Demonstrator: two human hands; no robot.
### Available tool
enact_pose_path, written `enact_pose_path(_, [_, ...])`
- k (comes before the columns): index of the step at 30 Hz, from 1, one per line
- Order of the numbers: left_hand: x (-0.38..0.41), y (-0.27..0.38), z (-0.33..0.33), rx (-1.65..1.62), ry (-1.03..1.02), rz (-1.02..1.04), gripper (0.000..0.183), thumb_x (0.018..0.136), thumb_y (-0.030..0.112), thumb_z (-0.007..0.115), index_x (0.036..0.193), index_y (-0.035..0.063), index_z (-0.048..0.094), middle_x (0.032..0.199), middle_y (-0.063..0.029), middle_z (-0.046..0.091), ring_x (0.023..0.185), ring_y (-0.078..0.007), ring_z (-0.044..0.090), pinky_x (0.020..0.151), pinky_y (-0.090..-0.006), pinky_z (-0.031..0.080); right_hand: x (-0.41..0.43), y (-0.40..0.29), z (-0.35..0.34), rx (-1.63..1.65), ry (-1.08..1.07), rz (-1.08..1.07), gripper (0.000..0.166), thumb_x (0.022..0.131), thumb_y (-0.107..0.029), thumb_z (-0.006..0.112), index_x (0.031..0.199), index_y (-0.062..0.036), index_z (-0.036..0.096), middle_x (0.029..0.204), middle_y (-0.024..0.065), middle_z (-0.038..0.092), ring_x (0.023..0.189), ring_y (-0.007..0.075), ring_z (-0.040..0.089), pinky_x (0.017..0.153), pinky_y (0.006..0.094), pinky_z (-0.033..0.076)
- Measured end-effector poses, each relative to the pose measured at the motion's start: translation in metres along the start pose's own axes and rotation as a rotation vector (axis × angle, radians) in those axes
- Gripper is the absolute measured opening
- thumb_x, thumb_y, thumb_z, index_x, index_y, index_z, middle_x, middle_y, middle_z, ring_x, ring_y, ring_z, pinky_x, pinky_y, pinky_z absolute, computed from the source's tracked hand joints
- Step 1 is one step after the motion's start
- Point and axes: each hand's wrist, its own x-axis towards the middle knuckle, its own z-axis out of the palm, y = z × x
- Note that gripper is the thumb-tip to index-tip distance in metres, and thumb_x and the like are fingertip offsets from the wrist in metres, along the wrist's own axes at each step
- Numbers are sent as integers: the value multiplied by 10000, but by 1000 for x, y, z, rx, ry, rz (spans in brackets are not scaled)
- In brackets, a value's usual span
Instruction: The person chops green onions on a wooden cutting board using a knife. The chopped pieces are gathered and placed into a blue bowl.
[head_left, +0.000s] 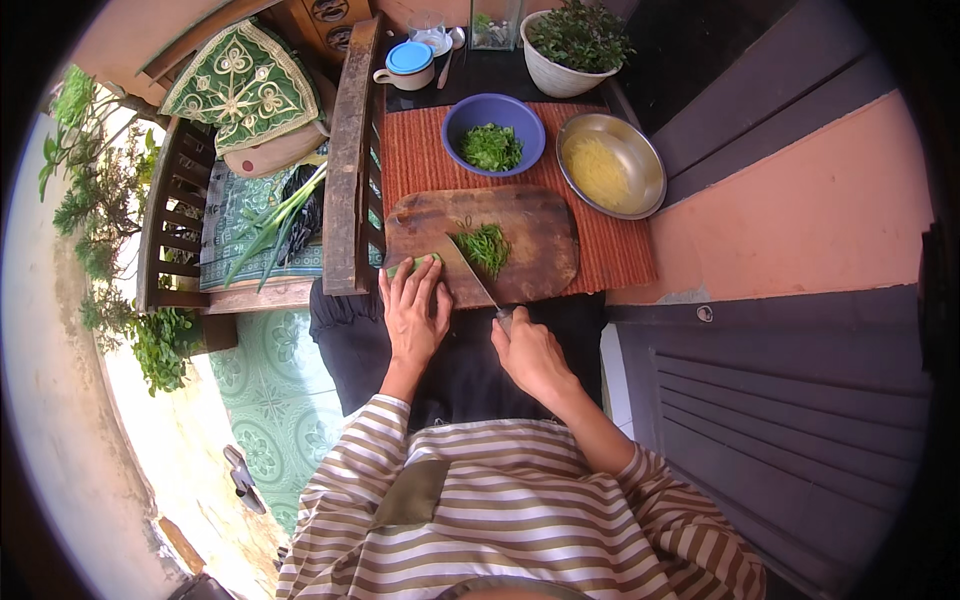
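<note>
A wooden cutting board (536, 251) lies in front of me. My left hand (412, 311) presses a green vegetable piece (429, 260) onto the board's left part, its fingers covering most of it. In my right hand (531, 352) is the handle of a kitchen knife (475, 274), whose blade slants up and left across the board. Thinly cut green shreds (486, 249) are heaped just right of the blade. Behind the board stand a purple bowl (454, 154) with chopped greens (491, 148) and a metal bowl (646, 161) with pale yellow shreds (598, 171).
A wooden bench armrest (349, 172) rises close to the left of the board. Scallions (289, 206) lie on the bench beyond it. Along the back are a lidded cup (409, 67), a glass (429, 28), a spoon (456, 37) and a potted plant (574, 49). A wall (787, 202) borders the right side.
</note>
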Motion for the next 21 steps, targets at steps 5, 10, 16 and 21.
enact_pose_path(5, [-1,0,0,-43,-1,-29,391,885,88,666,1276,91,655,1315,-58,653,1306,-312,535,1204,-572,235,-9,-6,-4,-34,-21,-33,433,1045,-369,482,1068,63,508,789,320,684,773,495,696,693,560,574])
enact_pose_path(10, [0,1,0,-43,0,-25,379,883,90,669,1262,84,655,1313,-59,653,1297,-312,540,1201,-571,239,-15,-1,3,-41,-6,-58,418,1043,-363,489,1049,54,504,763,310,682,747,492,695,675,560,576])
enact_pose_path(16, [1,1,-1,-33,-8,-27,369,880,94,671,1249,82,657,1312,-58,653,1291,-310,544,1199,-573,240,-16,-4,5,-60,-7,-32,399,1041,-355,498,1039,45,501,782,312,688,763,489,701,680,560,579])
enact_pose_path(21, [2,1,-1,-36,-15,-27,369,879,95,671,1248,83,657,1311,-58,653,1292,-307,544,1199,-572,242,-13,-7,8,-67,-26,6,386,1041,-345,502,1032,41,500,789,309,693,776,486,706,683,561,582])
